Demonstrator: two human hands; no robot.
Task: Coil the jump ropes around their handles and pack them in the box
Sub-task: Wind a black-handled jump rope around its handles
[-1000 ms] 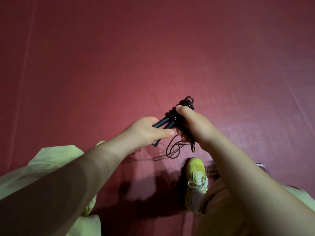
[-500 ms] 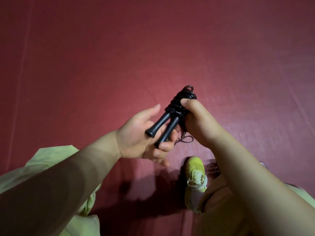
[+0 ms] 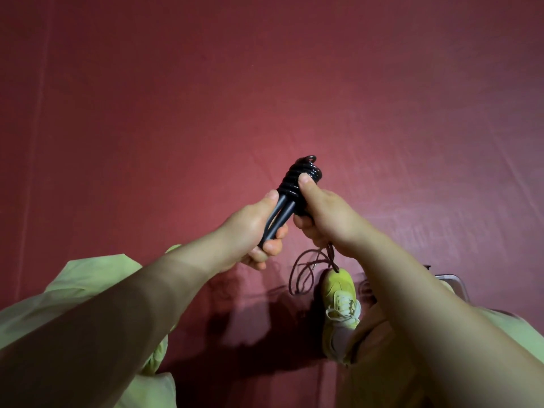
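A black jump rope (image 3: 297,178) is held up over the red floor, its cord wound in tight turns around the upper part of its two black handles (image 3: 279,219). My left hand (image 3: 253,231) is closed around the lower ends of the handles. Higher up, my right hand (image 3: 321,216) grips the coiled part, thumb pressed on the turns. A loose dark length of rope (image 3: 306,269) hangs below my right hand in loops down to the floor. No box can be made out with certainty.
Red matting (image 3: 265,83) covers the whole floor. My yellow shoe (image 3: 338,298) stands under my right arm, beside the hanging loops. A pale curved edge of some object (image 3: 453,281) shows at the right, mostly hidden by my arm. Light green clothing fills the lower corners.
My left hand went from open under the handles to closed around their lower ends. The bundle tilted more upright, and the loose rope now hangs longer below my right hand.
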